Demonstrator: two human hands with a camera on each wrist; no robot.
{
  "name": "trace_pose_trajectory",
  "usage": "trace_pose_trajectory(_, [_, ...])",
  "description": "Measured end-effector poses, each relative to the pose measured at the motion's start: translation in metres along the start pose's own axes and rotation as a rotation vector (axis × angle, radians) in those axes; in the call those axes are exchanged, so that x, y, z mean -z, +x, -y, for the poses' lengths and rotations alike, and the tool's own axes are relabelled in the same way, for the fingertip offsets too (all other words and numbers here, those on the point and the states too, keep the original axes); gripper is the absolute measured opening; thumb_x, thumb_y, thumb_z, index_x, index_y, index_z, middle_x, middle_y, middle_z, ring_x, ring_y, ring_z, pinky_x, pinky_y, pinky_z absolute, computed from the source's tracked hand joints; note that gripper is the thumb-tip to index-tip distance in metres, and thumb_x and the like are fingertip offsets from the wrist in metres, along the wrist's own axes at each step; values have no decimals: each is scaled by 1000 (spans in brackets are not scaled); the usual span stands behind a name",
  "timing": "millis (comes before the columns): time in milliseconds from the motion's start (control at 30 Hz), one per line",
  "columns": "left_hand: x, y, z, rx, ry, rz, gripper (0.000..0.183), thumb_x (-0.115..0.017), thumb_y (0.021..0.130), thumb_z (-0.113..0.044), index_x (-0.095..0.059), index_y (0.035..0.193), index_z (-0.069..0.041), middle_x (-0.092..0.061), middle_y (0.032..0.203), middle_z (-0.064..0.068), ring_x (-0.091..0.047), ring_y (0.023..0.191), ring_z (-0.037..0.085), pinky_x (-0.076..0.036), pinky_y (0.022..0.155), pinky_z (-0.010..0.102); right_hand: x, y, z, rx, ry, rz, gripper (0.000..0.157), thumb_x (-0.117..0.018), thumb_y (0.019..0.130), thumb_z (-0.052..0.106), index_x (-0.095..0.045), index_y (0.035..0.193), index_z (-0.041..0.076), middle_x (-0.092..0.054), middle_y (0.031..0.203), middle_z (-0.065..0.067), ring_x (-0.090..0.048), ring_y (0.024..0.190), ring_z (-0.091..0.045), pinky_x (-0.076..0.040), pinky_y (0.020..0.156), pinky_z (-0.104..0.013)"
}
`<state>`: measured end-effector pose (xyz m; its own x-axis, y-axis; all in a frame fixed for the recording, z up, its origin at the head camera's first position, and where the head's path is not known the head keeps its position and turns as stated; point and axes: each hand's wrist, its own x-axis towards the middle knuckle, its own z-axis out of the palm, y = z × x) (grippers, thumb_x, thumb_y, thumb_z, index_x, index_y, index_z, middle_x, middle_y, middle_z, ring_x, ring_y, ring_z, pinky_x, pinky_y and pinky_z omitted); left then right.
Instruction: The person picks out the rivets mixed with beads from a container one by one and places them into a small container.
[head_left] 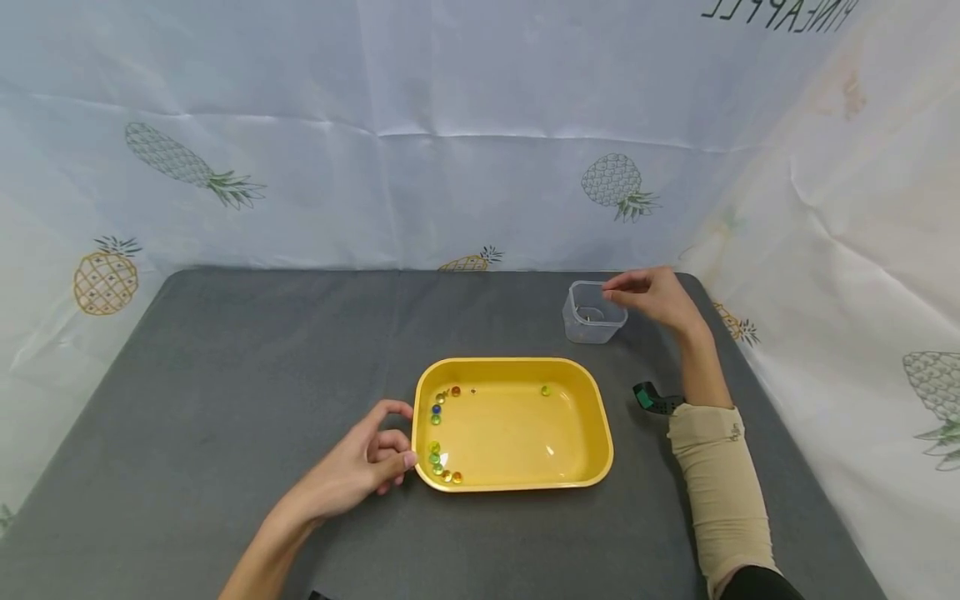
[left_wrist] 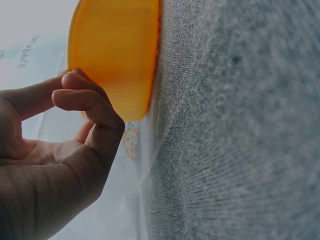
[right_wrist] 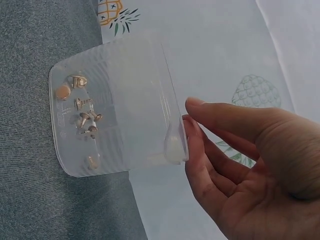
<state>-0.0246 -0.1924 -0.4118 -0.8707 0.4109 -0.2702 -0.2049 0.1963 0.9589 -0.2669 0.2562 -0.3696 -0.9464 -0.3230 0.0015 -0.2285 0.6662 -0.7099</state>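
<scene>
A yellow tray [head_left: 525,471] holds several glass marbles, most along its left side, one green marble [head_left: 546,390] near the back right, and a small metal piece [head_left: 473,391]. My left hand [head_left: 363,462] grips the tray's left edge, thumb at the rim and other fingers curled beside the wall. At the back right stands a clear plastic container [head_left: 592,333] with several small brass-coloured screws or rivets [right_wrist: 84,117] on its bottom. My right hand [head_left: 652,296] is at its rim, thumb and index fingertips close together over the opening; I cannot tell whether they pinch something.
A grey cloth covers the table [head_left: 285,350]. Behind and to the right hangs a white curtain [head_left: 480,192] with pineapple prints. A dark device with a green part [head_left: 651,398] sits by the right forearm, which wears a beige sleeve [head_left: 712,467].
</scene>
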Motion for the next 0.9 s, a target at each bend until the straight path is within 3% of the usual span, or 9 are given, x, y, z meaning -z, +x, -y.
trace_pose_trajectory(133, [0,0,0,0,-3,-3,57,-67,106,-12,-31,148,-1,-64,93,12,-56,67,9,-48,59,24,3,0,2,-3,-9,20,36,-74,105,28,-76,130,3,-76,127,-20,-71,98,-15,-57,85,-24])
trace_pose_trajectory(400, [0,-1,-1,-6,-8,0,56,-67,106,-12,-31,148,0,-64,93,11,-55,66,9,-48,60,24,6,2,8,9,-33,40,37,-74,105,29,-75,132,3,-76,127,-20,-70,95,-9,-55,83,-20])
trace_pose_trajectory(533, [0,-1,-1,-7,-8,4,56,-67,107,-12,-31,148,0,-63,93,11,-55,66,9,-48,60,24,6,4,12,30,-24,57,36,-74,105,28,-75,132,4,-78,123,-13,-71,95,-10,-56,86,-21])
trace_pose_trajectory(667, [0,-1,0,-7,-2,1,56,-67,107,-13,-31,148,0,-64,93,11,-55,66,8,-48,60,24,5,6,25,56,6,89,31,-76,104,25,-77,129,6,-79,117,-4,-72,94,-10,-58,85,-23])
trace_pose_trajectory(900, [0,-1,0,0,3,0,57,-67,107,-14,-31,149,0,-64,92,11,-55,67,9,-49,60,25,-2,12,53,109,61,182,24,-77,103,21,-80,122,7,-80,118,-10,-76,99,-8,-63,91,-28])
